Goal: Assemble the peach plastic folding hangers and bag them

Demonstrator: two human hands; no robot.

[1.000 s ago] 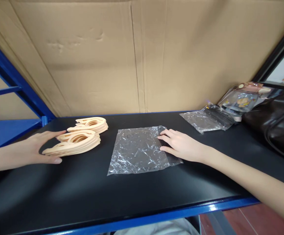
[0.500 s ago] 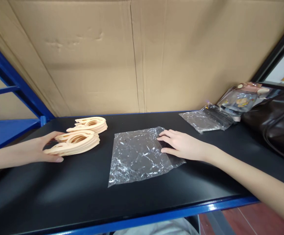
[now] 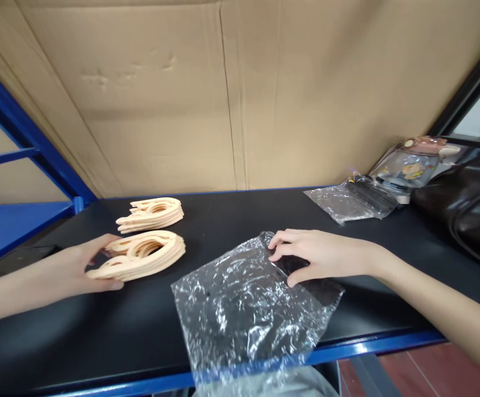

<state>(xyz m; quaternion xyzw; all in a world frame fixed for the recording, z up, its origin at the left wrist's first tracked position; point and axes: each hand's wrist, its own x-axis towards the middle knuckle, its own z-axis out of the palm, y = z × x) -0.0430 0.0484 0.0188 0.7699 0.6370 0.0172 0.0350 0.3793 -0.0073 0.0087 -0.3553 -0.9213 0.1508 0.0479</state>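
Observation:
My left hand (image 3: 85,267) has its thumb and fingers around the left end of a stack of beige curved plastic pieces (image 3: 157,263) with round openings. A second, similar stack (image 3: 151,215) lies just behind it on the black tabletop. My right hand (image 3: 314,256) is curled on the upper right part of a clear plastic bag (image 3: 244,309), pinching it near its folded edge. The crinkled bag slants towards me, its near end hanging over the table's front edge. Some of my right fingertips are hidden behind the hand.
A blue metal frame (image 3: 28,127) stands at the left, and a cardboard wall (image 3: 161,110) closes the back. Towards the back right are another clear bag (image 3: 347,201), a transparent cup with a brown lid (image 3: 414,165) and a dark leather bag (image 3: 463,204).
The plastic bag has turned and come towards me, past the front edge, with my right hand on it. My left hand has drawn the near stack slightly towards me and rightward.

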